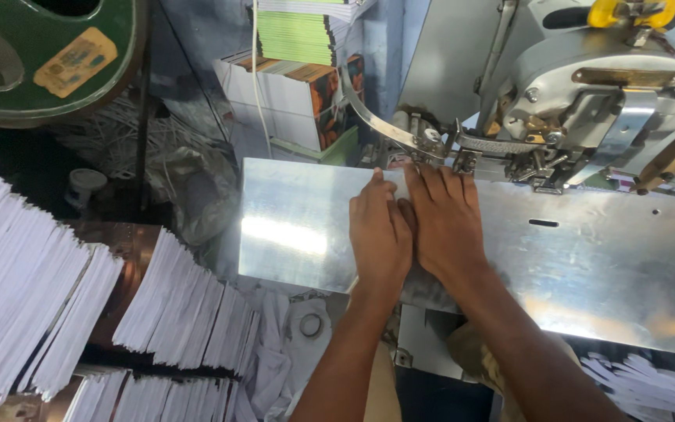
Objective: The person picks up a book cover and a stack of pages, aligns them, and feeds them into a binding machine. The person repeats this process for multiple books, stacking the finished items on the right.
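Steel plate (298, 227) under both flat hands, left hand (379, 234), right hand (447, 223).

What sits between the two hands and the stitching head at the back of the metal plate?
Head view: nothing. Left hand and right hand lie flat on the metal plate, fingertips right at the stitching head; only a pale sliver, probably paper, shows there.

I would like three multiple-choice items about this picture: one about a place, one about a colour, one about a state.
1. Where do both hands rest?
A. on the metal plate
B. on the paper stacks
C. on the green wheel

2. What colour is the knob on top of the machine?
A. red
B. yellow
C. blue

3. How are the hands?
A. flat, side by side
B. clenched fists
C. far apart

Answers:
1 A: left hand and right hand lie on the metal plate.
2 B: the knob is yellow.
3 A: fingers are stretched, hands touching.
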